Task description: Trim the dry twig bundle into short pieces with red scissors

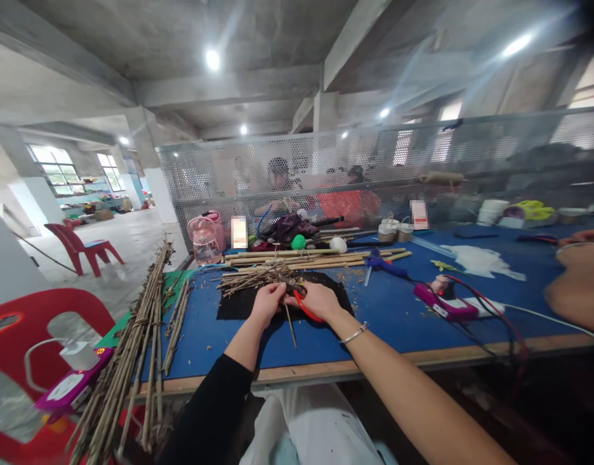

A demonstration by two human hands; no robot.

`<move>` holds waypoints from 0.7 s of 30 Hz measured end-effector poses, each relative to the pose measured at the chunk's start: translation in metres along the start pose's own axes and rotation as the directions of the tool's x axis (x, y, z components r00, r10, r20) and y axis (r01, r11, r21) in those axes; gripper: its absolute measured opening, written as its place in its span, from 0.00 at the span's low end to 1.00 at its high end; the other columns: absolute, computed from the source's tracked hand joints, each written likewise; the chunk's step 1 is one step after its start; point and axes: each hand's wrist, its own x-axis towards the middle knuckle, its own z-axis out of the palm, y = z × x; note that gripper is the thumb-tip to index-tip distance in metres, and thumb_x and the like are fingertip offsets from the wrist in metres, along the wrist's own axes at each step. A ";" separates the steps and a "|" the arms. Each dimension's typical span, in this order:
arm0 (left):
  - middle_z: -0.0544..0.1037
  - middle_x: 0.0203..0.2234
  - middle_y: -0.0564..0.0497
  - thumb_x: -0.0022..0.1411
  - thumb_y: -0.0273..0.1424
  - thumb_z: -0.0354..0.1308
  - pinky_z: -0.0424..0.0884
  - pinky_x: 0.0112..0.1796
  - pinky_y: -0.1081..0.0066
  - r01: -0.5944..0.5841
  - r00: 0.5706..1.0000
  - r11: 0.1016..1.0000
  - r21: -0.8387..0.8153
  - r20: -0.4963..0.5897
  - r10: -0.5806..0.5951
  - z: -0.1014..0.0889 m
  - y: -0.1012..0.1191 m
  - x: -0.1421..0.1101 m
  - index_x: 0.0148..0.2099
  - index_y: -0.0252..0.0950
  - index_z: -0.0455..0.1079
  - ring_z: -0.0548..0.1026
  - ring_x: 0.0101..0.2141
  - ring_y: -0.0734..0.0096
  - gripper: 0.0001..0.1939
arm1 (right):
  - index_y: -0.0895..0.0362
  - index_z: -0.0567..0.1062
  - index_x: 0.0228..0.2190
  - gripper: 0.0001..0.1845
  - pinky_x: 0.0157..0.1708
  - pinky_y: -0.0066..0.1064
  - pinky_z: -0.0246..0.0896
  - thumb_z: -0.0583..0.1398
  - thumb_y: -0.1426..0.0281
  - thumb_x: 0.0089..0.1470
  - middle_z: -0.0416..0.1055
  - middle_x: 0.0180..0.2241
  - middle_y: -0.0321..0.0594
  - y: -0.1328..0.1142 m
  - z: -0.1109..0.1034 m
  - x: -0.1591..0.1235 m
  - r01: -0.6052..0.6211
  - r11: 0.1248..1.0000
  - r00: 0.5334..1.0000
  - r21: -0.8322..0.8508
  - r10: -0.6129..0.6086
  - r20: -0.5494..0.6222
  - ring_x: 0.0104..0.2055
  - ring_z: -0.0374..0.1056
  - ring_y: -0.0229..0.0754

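Observation:
My right hand is closed round the red handles of a pair of pruning shears. Its dark blades sit near the fingertips of my left hand, which pinches a thin twig. The twig slants down toward me between the two hands. Both hands are over a black cloth on the blue table. Just beyond them lies a heap of short cut twigs. Where exactly the blades meet the twig is hidden by my fingers.
A long bundle of sticks leans over the table's left edge by a red chair. Bamboo poles, a blue glue gun and a purple power strip lie around. Another person's arm rests at right. A perforated metal screen stands behind.

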 end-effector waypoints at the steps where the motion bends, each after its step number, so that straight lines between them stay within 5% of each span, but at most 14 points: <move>1: 0.68 0.18 0.54 0.45 0.46 0.58 0.52 0.15 0.81 0.013 1.000 1.000 -0.012 0.004 -0.013 0.000 0.001 0.000 0.30 0.31 0.69 0.59 0.15 0.84 0.20 | 0.54 0.71 0.34 0.35 0.32 0.31 0.56 0.49 0.38 0.39 0.72 0.34 0.45 0.000 0.000 0.000 -0.005 1.000 1.000 0.005 0.005 -0.010 0.37 0.68 0.48; 14: 0.67 0.17 0.54 0.42 0.43 0.61 0.56 0.15 0.81 -0.016 0.999 0.999 -0.039 0.040 0.018 0.000 0.004 -0.001 0.28 0.30 0.69 0.61 0.16 0.84 0.19 | 0.56 0.67 0.36 0.31 0.39 0.36 0.53 0.52 0.42 0.42 0.70 0.38 0.44 0.000 -0.001 0.000 0.093 0.993 0.995 0.070 -0.091 -0.027 0.43 0.65 0.48; 21: 0.64 0.14 0.57 0.41 0.43 0.62 0.57 0.17 0.80 -0.032 0.998 0.997 -0.068 0.059 0.036 0.000 0.003 -0.001 0.29 0.31 0.70 0.60 0.15 0.84 0.19 | 0.54 0.69 0.35 0.32 0.31 0.30 0.55 0.51 0.41 0.41 0.72 0.35 0.43 0.004 0.002 0.001 0.050 0.997 0.999 0.064 -0.050 -0.008 0.38 0.68 0.47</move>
